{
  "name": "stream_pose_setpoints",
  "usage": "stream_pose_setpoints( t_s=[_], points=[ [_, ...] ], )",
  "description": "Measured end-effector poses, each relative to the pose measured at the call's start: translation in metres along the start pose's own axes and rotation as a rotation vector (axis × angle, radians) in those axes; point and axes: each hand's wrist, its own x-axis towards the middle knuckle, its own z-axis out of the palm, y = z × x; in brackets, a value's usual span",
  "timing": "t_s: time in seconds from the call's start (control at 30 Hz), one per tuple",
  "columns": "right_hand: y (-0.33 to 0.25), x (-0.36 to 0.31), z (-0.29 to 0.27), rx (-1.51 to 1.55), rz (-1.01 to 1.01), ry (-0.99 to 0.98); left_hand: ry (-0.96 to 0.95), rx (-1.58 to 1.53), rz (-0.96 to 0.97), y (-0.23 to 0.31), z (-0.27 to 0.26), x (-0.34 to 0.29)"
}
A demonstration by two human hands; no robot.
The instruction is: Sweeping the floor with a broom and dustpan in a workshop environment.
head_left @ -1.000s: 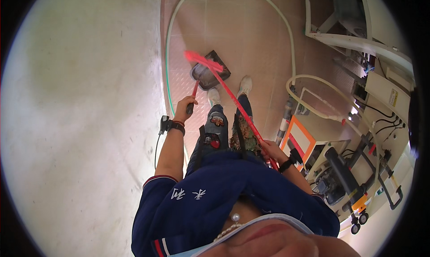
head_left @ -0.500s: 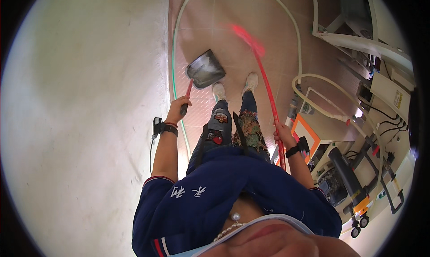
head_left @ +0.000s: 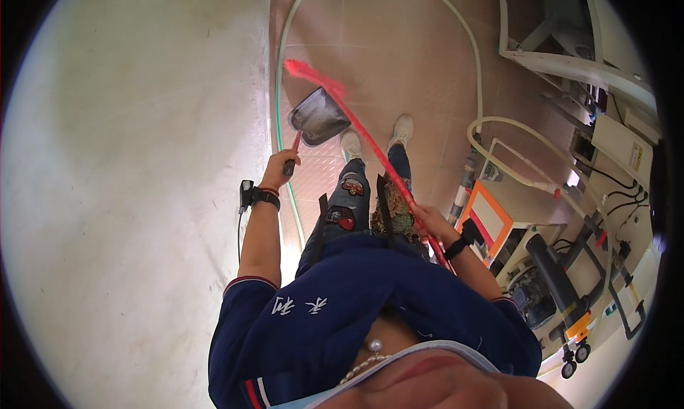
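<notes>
My left hand (head_left: pixel 280 168) is closed round the dark grip of a dustpan (head_left: pixel 319 118), whose grey, scuffed pan rests on or just above the tiled floor ahead of my left shoe. In my right hand (head_left: pixel 432 224) is the red handle of a broom (head_left: pixel 374 147), held near my right thigh. The handle slants forward and to the left across my legs. Its red bristle head (head_left: pixel 313 76) is at the far edge of the dustpan, overlapping it in view; whether the two touch I cannot tell.
A pale wall or panel (head_left: pixel 157 159) fills the left side. On the tiled floor (head_left: pixel 399 53), a light green hose (head_left: pixel 470 42) loops round the work spot. Machinery with an orange-framed box (head_left: pixel 488 220), black cables and a small wheeled black-and-yellow part (head_left: pixel 559 288) stands at the right.
The broom head has swung left from the open floor to the dustpan's far edge. My right hand has moved inward and slightly down. The dustpan has shifted a little left.
</notes>
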Motion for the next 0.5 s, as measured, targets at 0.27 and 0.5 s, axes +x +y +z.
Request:
stream_pose_setpoints(
  t_s=[0.27,0.5],
  points=[
    [-0.036,0.047,-0.020,-0.425,-0.277,0.388,0.018,0.013,-0.004,0.004,0.006,-0.016],
    [0.006,0.042,0.004,-0.240,-0.095,0.198,0.015,0.036,-0.026,0.006,-0.009,-0.010]
  ],
)
